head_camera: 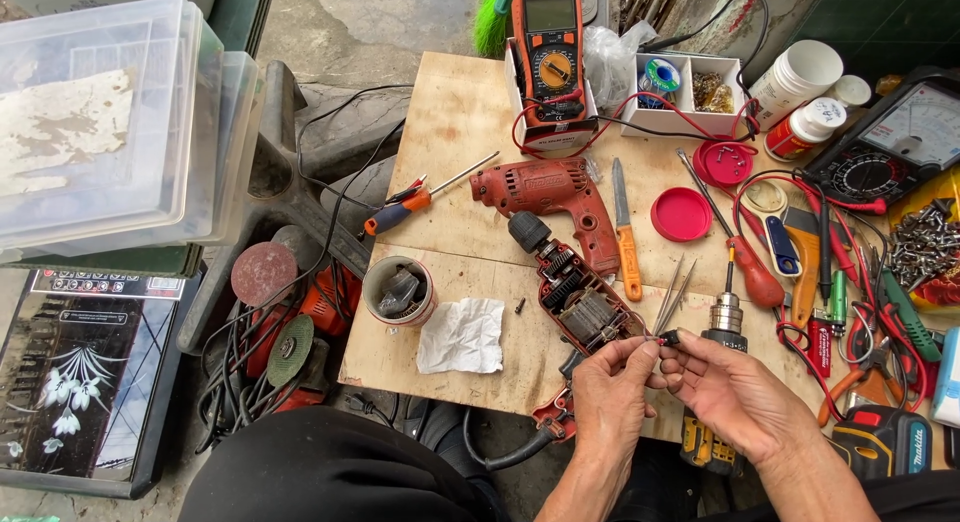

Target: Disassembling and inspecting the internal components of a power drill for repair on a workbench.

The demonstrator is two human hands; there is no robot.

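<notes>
A wooden table (450, 132) fills the middle of the view, crowded with tools. To its left stands a stack of clear plastic boxes (110, 122), and below them, off the table's edge, lies a tangle of cables with orange grinders (290, 332).

On the table, a red drill (550, 197) lies on its side near the middle. Just in front of it, an opened drill (575, 302) lies with one half of its shell off, so the motor and gears show; its chuck points up toward the red drill. At the far edge, an orange meter (548, 47) stands upright in a white box, with red and black leads trailing from it. A crumpled white paper (462, 337) lies left of the opened drill, and beside it a round cup (398, 292) holds dark metal parts. An orange-handled knife (625, 232) lies right of the red drill, with a red lid (681, 214) beyond it. A screwdriver (420, 197) with an orange and blue handle lies to the left.

Both hands meet at the near edge, just right of the opened drill. The left hand (612, 392) and the right hand (735, 387) have their fingertips pinched together on a small black part (668, 338), from which thin wires run toward the motor. Metal tweezers (672, 297) lie just above the part.
</notes>
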